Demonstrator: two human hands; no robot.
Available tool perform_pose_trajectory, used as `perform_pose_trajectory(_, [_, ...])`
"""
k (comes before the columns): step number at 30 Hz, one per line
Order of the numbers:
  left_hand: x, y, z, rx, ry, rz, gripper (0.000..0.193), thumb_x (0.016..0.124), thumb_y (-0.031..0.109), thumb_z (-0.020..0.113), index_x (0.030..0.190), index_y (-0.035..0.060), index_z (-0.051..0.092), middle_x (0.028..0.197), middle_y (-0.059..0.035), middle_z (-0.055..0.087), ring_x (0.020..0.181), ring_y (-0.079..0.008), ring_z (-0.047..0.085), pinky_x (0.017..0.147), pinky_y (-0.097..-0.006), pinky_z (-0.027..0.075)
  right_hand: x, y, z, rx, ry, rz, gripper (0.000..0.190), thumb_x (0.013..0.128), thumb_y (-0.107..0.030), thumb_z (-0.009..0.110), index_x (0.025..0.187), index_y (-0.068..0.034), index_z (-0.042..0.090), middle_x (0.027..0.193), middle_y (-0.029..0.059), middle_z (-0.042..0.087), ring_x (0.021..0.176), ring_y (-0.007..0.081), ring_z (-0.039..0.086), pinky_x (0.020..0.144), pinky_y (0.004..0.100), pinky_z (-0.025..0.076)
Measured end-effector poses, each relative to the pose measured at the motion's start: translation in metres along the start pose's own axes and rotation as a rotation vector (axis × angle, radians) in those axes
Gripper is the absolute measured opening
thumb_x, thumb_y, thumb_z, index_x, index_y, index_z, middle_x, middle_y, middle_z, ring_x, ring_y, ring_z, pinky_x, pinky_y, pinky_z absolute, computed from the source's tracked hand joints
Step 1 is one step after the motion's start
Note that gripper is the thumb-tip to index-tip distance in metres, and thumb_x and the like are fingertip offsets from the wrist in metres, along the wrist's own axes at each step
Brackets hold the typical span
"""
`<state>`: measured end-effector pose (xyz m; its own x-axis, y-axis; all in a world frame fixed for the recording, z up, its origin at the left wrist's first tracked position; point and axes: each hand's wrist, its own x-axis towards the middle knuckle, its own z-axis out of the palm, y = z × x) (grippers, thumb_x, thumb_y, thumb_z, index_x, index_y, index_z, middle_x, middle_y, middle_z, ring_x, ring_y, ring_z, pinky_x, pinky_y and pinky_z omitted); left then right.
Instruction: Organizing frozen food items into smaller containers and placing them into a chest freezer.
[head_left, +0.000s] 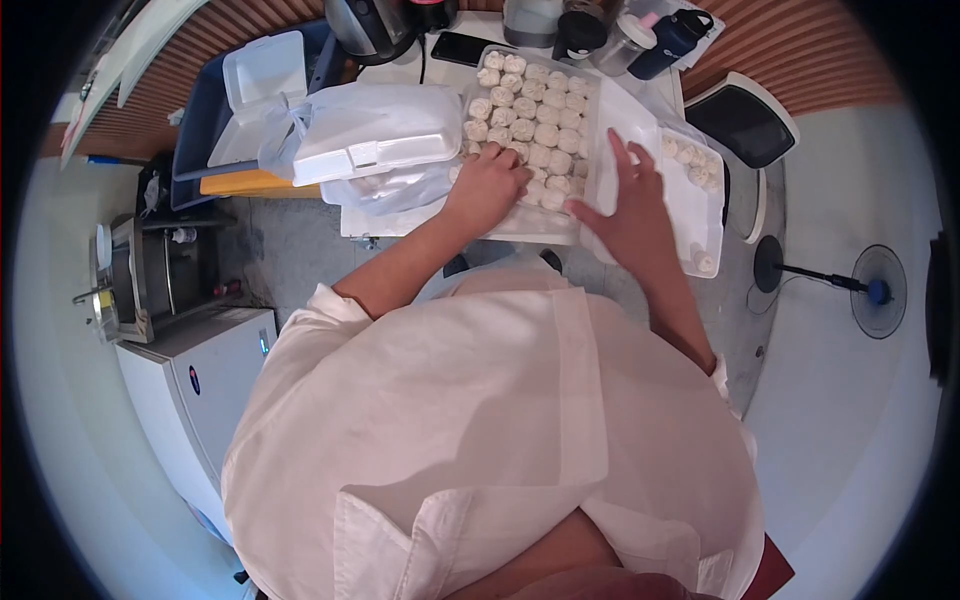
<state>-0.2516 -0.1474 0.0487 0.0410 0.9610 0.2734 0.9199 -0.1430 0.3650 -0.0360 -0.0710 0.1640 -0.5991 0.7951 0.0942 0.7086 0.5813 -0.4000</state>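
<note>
Rows of pleated white dumplings (547, 114) fill a clear plastic tray (592, 150) on the white table. My left hand (491, 186) reaches over the tray's near left part, its fingertips down among the dumplings. Whether those fingers pinch one is hidden. My right hand (634, 206) is spread at the tray's right side, thumb by the near right corner and fingers raised, with nothing seen in it. Under and beyond that hand lies an open white foam container (686, 214). A small group of dumplings (696, 159) sits at its far end and a single dumpling (703, 260) at its near corner.
Closed foam boxes (382, 127) in plastic bags are stacked left of the tray. Along the back stand an electric kettle (369, 26), a phone (469, 49), a dark lidded cup (579, 34) and a navy bottle (670, 43). A chair (742, 120) is at the right.
</note>
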Motion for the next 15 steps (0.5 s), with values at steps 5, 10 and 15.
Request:
perform_pose_trajectory(5, [0.008, -0.002, -0.001, -0.070, -0.029, 0.025, 0.016, 0.080, 0.022, 0.080, 0.095, 0.0173, 0.077, 0.102, 0.0020, 0.066, 0.108, -0.0232, 0.057, 0.086, -0.0436, 0.049, -0.018, -0.003, 0.007, 0.209, -0.175, 0.232, 0.098, 0.084, -0.015, 0.075, 0.164, -0.019, 0.019, 0.149, 0.0232, 0.038, 0.116, 0.0370, 0.060, 0.094, 0.0462, 0.054])
perform_pose_trajectory(10, [0.015, 0.003, 0.001, -0.062, -0.049, 0.127, 0.014, 0.077, 0.021, 0.081, 0.090, 0.0180, 0.077, 0.102, 0.0033, 0.066, 0.106, -0.0212, 0.056, 0.085, -0.0429, 0.045, -0.022, 0.027, -0.010, 0.608, -0.069, 0.334, 0.087, 0.084, -0.002, 0.063, 0.162, -0.016, 0.026, 0.126, 0.0181, 0.058, 0.093, 0.0222, 0.066, 0.079, 0.0341, 0.054])
perform_pose_trajectory(15, [0.022, 0.006, 0.004, 0.066, -0.097, 0.114, 0.013, 0.076, 0.021, 0.081, 0.088, 0.0204, 0.076, 0.108, 0.0072, 0.065, 0.109, -0.0215, 0.054, 0.085, -0.0436, 0.044, -0.029, 0.053, -0.040, 0.937, 0.097, 0.367, 0.078, 0.083, 0.010, 0.050, 0.157, -0.013, 0.037, 0.111, 0.0103, 0.066, 0.094, 0.0134, 0.063, 0.084, 0.0262, 0.050])
